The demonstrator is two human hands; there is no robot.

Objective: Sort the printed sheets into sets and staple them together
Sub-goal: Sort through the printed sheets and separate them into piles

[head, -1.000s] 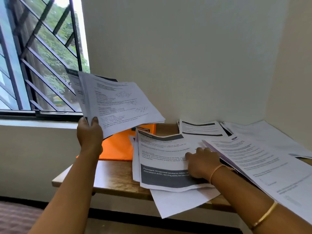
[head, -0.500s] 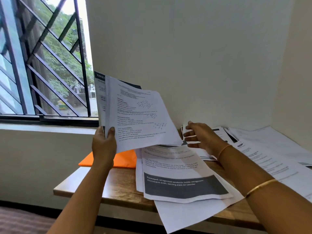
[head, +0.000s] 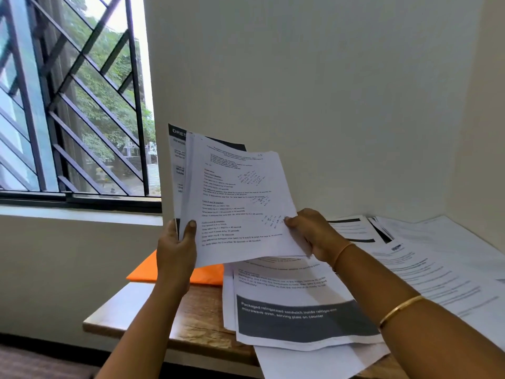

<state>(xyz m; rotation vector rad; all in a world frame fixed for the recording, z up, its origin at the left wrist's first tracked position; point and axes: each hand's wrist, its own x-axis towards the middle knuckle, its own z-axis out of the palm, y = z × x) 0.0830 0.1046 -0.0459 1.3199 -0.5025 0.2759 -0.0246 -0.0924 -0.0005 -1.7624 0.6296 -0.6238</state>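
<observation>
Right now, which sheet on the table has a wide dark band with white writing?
The front sheet, nearest the table edge; the other sheets show only fine print or thin black bars.

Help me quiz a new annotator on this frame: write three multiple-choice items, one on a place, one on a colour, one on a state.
1. The sheet with the dark band lies: A on the table; B on the floor; C against the window.
2. The folder is: A green; B orange; C blue.
3. The bundle of sheets is: A stapled and lying flat; B dropped; C raised, gripped at both sides.

Answers:
1. A: it lies flat on the wood, among other sheets.
2. B: orange shows behind the left hand.
3. C: the left hand and the right hand each pinch an edge, above the table.
</observation>
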